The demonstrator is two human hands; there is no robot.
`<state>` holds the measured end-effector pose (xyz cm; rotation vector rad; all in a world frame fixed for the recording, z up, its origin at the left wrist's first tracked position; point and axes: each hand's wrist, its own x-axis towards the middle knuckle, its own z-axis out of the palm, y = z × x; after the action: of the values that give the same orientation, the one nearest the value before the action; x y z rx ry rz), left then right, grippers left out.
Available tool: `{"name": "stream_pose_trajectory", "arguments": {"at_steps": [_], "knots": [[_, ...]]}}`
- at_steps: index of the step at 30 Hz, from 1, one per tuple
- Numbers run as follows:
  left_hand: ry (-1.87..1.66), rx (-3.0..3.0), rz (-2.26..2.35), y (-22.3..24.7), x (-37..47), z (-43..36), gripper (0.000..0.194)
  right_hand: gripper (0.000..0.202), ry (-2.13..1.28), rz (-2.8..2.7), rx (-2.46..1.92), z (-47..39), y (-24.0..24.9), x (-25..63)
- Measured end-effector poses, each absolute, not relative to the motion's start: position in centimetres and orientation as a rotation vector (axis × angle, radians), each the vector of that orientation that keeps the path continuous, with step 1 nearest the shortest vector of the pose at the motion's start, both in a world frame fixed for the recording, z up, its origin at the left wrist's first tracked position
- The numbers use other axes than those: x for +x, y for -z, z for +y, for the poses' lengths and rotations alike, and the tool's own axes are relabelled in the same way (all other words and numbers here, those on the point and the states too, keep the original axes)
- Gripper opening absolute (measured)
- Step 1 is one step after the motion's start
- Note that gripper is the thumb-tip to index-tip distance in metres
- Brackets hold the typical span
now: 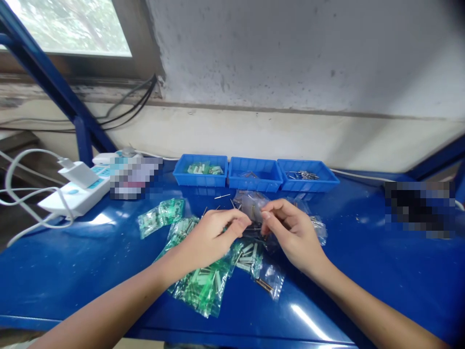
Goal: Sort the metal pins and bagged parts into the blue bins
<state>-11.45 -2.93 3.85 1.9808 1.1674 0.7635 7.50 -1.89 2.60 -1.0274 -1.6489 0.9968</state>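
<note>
Left hand [219, 233] pinched, right hand [295, 233] at clear bag [250, 202], grip unclear, tabletop [388, 261] stretching rightward

plain blue tabletop [363, 276] under the fingers [240, 226], green-patterned packets [201, 293] with white pieces [246, 260] just nearer the wearer than the fingers, coppery rods [264, 284] in a colourless packet [278, 281] there too, plain blue trays [254, 183] beyond them, white power strip [82, 199] with turquoise patches well to their left, dark-speckled grey wall [290, 58] farthest beyond

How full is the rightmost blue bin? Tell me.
Partly filled: thin metal pieces lie in the rightmost blue bin, with blue showing around them.
</note>
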Motion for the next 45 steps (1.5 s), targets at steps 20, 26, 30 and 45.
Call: {"name": "stream_pose_trajectory", "arguments": {"at_steps": [20,26,30,45], "knots": [[-1.118,2.118,1.065,-4.1,-12.0,-2.9,0.029,0.014,-0.325,-1.969,-0.875,-1.9,-2.8,8.2],[-1.22,2.466,1.032,-4.3,-11.9,-2.9,0.019,0.01,-0.355,-1.951,-0.907,-2.0,-2.8,8.0],[-1.222,2.396,1.085,-4.4,-11.6,-3.0,0.006,0.006,-0.382,-1.941,-0.923,-2.1,-2.9,7.9],[-0.906,1.833,1.094,-4.1,-11.4,-2.7,0.011,0.012,-1.218,-1.851,-0.965,-2.3,-3.3,7.3]]}}
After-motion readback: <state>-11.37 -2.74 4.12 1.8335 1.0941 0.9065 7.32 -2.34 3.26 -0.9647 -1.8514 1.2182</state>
